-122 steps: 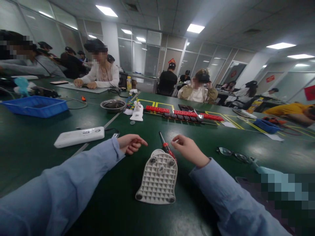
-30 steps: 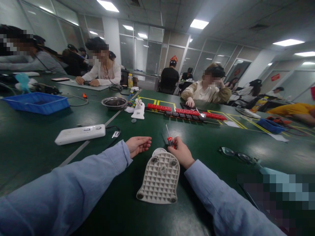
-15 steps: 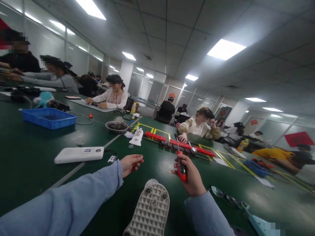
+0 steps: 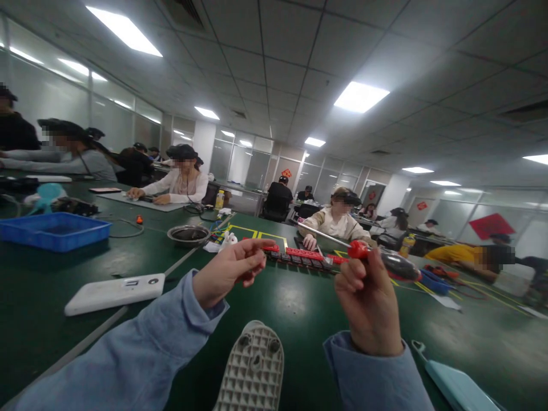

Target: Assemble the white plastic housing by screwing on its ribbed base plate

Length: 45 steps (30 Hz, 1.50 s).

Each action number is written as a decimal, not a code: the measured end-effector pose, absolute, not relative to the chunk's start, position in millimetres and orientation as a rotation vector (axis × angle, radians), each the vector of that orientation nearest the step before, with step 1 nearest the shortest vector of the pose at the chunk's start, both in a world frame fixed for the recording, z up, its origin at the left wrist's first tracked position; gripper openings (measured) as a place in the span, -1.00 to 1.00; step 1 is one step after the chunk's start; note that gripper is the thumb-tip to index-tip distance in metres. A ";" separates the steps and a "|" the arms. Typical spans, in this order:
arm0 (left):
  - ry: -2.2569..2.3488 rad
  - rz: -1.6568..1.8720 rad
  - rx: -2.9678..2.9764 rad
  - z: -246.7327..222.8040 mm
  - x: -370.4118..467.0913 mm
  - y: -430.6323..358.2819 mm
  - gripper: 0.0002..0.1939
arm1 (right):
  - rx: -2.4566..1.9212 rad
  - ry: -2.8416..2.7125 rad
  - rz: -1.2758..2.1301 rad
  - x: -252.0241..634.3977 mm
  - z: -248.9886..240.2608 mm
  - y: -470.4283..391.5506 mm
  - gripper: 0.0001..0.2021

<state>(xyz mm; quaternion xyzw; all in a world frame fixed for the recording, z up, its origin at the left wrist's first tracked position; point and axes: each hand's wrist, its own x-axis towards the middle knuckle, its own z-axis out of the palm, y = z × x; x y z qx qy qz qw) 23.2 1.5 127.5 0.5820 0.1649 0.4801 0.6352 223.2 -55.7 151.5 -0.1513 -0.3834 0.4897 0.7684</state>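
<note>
My right hand (image 4: 369,299) is raised above the table, its fingers wrapped around a screwdriver (image 4: 398,265) with a red and black handle. The metal shaft slants up and left, toward the space above my left hand (image 4: 233,268). Thumb and fingertips of that left hand are drawn together with the index finger pointing right; anything between them is too small to make out. In front of me, between my forearms, stands a light grey plastic housing (image 4: 252,368) with a waffle-like grid and dark round spots near its top. Neither hand touches it.
To the left lie a white rectangular device (image 4: 115,293), a blue tray (image 4: 55,242) and a metal bowl (image 4: 188,234). Red and black strips (image 4: 303,254) run across the table ahead. A light blue case (image 4: 462,385) lies right. A co-worker (image 4: 336,220) sits opposite.
My right hand has risen and moved right, turning the screwdriver from nearly upright to slanting left. My left hand has come up and right. The view has shifted slightly.
</note>
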 end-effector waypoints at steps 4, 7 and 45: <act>0.412 1.132 1.564 130.4 19.5 -6.3 -0.59 | -0.398 -0.899 0.846 221.5 151.5 -56.0 -0.67; 0.465 1.134 1.612 133.4 18.9 -13.7 -0.58 | -0.476 -0.884 0.670 217.4 151.0 -59.9 -0.72; 0.504 1.077 1.680 133.1 20.9 -37.9 -0.54 | -0.527 -0.917 0.478 206.2 152.6 -75.0 -0.84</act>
